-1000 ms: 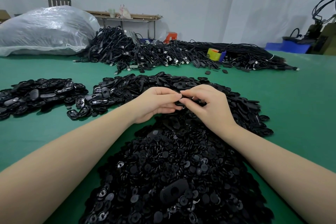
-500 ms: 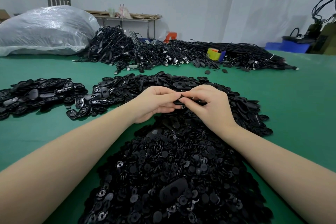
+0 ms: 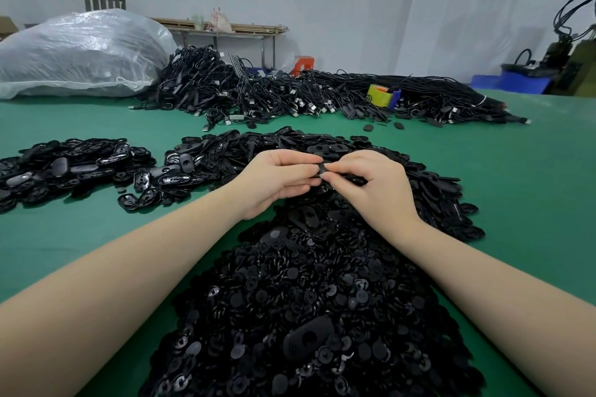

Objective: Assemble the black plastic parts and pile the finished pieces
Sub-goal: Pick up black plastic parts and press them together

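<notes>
Pinching small black part (image 3: 323,169) between both hands over middle heap (image 3: 419,177): left hand (image 3: 277,182) fingers curling round it, right hand (image 3: 371,185) thumb and forefinger nipping its end. Judging: pressing pieces together; keeping them square, pushing evenly until seated. Round pieces (image 3: 306,300) heaping nearest. Finished pile (image 3: 64,167) likely sitting left on table (image 3: 516,203). Clear bag (image 3: 80,51) lying behind, contents unclear. Blue bin (image 3: 512,82) far right, contents hidden.

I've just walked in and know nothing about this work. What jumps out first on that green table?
The big heap of small round black plastic discs nearest the camera, with the left hand and right hand pinching one small black plastic part together just above it. Behind lies a long tangle of black cables, and at far left a bulging clear plastic sack.
</notes>
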Action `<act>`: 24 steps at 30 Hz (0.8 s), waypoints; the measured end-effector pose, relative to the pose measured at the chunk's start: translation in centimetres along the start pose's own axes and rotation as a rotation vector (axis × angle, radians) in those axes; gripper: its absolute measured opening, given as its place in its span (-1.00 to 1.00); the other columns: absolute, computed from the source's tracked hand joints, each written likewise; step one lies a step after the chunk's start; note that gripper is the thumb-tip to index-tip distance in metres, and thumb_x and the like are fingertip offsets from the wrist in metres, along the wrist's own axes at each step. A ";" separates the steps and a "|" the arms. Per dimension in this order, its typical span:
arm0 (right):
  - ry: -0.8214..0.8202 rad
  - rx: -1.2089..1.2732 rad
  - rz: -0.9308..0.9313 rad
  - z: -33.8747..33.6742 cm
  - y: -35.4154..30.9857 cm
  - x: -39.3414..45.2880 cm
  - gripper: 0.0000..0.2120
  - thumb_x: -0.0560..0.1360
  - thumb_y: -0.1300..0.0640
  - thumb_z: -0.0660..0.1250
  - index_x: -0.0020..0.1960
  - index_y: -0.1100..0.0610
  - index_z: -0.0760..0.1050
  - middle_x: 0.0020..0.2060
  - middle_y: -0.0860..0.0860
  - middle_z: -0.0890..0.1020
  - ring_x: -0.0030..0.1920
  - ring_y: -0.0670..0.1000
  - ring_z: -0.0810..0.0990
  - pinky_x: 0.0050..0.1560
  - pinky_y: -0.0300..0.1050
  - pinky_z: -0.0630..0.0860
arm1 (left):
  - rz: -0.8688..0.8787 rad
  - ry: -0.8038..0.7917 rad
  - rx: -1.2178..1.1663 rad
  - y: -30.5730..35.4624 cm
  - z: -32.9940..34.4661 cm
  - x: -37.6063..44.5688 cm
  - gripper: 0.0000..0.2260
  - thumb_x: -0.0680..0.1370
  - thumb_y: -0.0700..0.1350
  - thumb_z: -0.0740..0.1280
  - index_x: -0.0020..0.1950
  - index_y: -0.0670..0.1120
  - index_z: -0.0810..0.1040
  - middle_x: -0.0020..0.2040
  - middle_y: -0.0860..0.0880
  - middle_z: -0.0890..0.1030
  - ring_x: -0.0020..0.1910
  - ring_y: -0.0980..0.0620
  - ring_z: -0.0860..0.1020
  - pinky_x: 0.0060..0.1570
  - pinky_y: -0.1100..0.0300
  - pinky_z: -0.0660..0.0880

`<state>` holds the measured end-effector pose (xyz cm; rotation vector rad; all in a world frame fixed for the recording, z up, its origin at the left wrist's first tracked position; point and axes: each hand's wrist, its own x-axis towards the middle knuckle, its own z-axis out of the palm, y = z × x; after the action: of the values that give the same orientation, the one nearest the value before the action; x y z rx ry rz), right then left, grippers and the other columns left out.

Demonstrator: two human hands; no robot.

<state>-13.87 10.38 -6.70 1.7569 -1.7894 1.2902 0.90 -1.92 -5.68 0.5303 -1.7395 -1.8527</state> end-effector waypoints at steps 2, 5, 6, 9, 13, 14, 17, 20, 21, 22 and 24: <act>-0.002 -0.008 0.006 -0.1 0.0 0.0 -0.89 0.46 0.06 0.48 -0.03 0.03 0.72 -0.13 -0.08 0.70 -0.01 -0.03 0.63 0.01 0.04 0.56 | 0.031 0.030 0.030 -0.1 0.3 0.0 -0.87 0.54 -0.25 0.42 0.03 -0.06 0.67 -0.12 -0.04 0.74 -0.11 0.10 0.71 -0.20 0.34 0.58; 0.005 -0.006 0.021 -0.2 0.1 0.0 -0.89 0.46 0.07 0.49 -0.02 0.03 0.72 -0.13 -0.08 0.69 -0.02 -0.03 0.62 -0.02 0.05 0.57 | 0.071 0.053 0.072 0.0 0.5 0.0 -0.87 0.53 -0.23 0.44 0.03 -0.04 0.67 -0.10 -0.04 0.74 -0.08 0.08 0.71 -0.18 0.33 0.58; 0.012 -0.003 0.024 -0.2 0.1 0.0 -0.89 0.46 0.07 0.49 -0.02 0.03 0.72 -0.13 -0.07 0.69 -0.02 -0.03 0.63 -0.03 0.04 0.57 | 0.078 0.054 0.072 0.0 0.7 -0.1 -0.87 0.54 -0.23 0.44 0.03 -0.04 0.67 -0.10 -0.04 0.74 -0.08 0.07 0.71 -0.18 0.33 0.58; 0.021 -0.013 0.019 -0.3 0.1 0.0 -0.89 0.46 0.08 0.48 -0.02 0.04 0.72 -0.13 -0.07 0.70 -0.03 -0.03 0.63 -0.04 0.03 0.57 | 0.076 0.042 0.048 -0.1 0.9 -0.1 -0.86 0.55 -0.24 0.41 0.05 -0.04 0.66 -0.08 -0.02 0.74 -0.06 0.07 0.71 -0.19 0.32 0.59; -0.009 -0.040 0.021 -0.3 0.1 0.0 -0.89 0.47 0.08 0.48 -0.02 0.03 0.72 -0.11 -0.07 0.69 -0.01 -0.02 0.62 -0.02 0.02 0.56 | 0.043 0.007 0.020 -0.3 1.0 -0.3 -0.84 0.57 -0.27 0.37 0.08 -0.04 0.64 -0.08 -0.01 0.74 -0.07 0.10 0.71 -0.20 0.32 0.59; -0.014 -0.046 0.020 -0.3 0.1 0.0 -0.89 0.47 0.08 0.48 -0.02 0.03 0.72 -0.10 -0.07 0.69 -0.01 -0.01 0.62 -0.01 0.02 0.55 | 0.034 0.002 0.008 -0.3 0.9 -0.2 -0.83 0.58 -0.28 0.36 0.09 -0.05 0.63 -0.08 0.00 0.74 -0.07 0.10 0.71 -0.20 0.32 0.59; -0.020 -0.055 0.010 -0.3 0.0 0.0 -0.89 0.47 0.08 0.48 -0.02 0.04 0.72 -0.09 -0.07 0.69 -0.01 -0.01 0.62 0.00 0.02 0.55 | 0.011 -0.021 -0.009 -0.3 0.7 -0.3 -0.81 0.59 -0.29 0.32 0.10 -0.05 0.62 -0.09 0.00 0.74 -0.07 0.10 0.71 -0.19 0.31 0.59; -0.014 -0.067 0.004 -0.3 0.0 0.0 -0.88 0.47 0.07 0.48 -0.01 0.04 0.72 -0.09 -0.07 0.69 -0.01 -0.02 0.62 0.01 0.00 0.54 | 0.004 -0.039 -0.002 -0.1 0.6 -0.2 -0.79 0.59 -0.31 0.32 0.10 -0.05 0.64 -0.06 -0.02 0.74 -0.04 0.08 0.70 -0.17 0.30 0.60; -0.007 -0.070 0.002 -0.3 0.0 0.0 -0.88 0.48 0.07 0.48 -0.01 0.03 0.72 -0.09 -0.08 0.69 -0.01 -0.03 0.62 0.01 -0.01 0.54 | 0.005 -0.040 0.001 0.1 0.5 -0.2 -0.79 0.59 -0.30 0.32 0.09 -0.04 0.64 -0.04 -0.03 0.74 -0.03 0.07 0.70 -0.16 0.30 0.60; -0.001 -0.073 -0.006 -0.3 0.0 0.0 -0.88 0.48 0.07 0.47 -0.01 0.03 0.72 -0.09 -0.08 0.69 -0.02 -0.03 0.62 0.00 -0.02 0.54 | 0.006 -0.042 0.004 0.2 0.4 -0.1 -0.80 0.58 -0.30 0.33 0.09 -0.04 0.65 -0.03 -0.04 0.74 -0.01 0.06 0.70 -0.16 0.30 0.60; -0.010 -0.090 -0.043 -0.3 0.1 0.1 -0.89 0.48 0.06 0.47 -0.02 0.04 0.72 -0.10 -0.06 0.70 -0.04 -0.02 0.64 -0.05 0.02 0.54 | 0.008 -0.044 0.009 0.3 0.2 -0.2 -0.81 0.57 -0.27 0.37 0.08 -0.03 0.66 -0.01 -0.06 0.73 0.01 0.06 0.70 -0.15 0.32 0.59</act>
<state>-14.07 10.55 -6.48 1.7463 -1.7762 1.1677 0.93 -1.65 -5.37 0.4890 -1.7772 -1.8647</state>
